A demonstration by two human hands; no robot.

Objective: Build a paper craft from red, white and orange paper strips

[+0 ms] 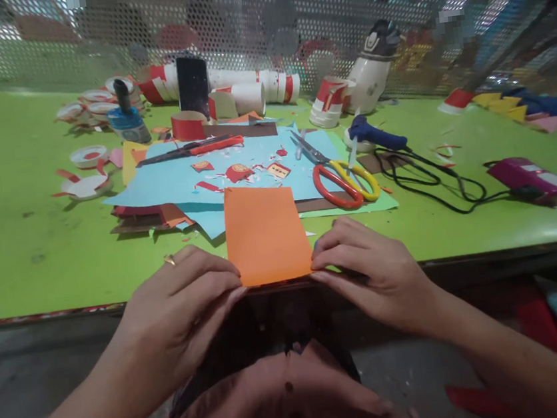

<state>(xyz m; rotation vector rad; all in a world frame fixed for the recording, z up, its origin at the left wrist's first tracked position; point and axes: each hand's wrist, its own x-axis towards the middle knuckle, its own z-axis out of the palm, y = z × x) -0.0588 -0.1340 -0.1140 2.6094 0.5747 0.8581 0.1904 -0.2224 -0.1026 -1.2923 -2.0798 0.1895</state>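
Pinching the orange paper (267,237) by its near corners, left hand (184,313) and right hand (381,278), at the table (53,261) edge near blue paper (170,184), apparently steadying or squaring it, and likely needing level corners and even finger pressure in any next move.

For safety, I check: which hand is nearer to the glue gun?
The right. The right hand, at the right edge of the orange paper, is on the near side of the glue gun; the left hand, at the left edge, is farther away.
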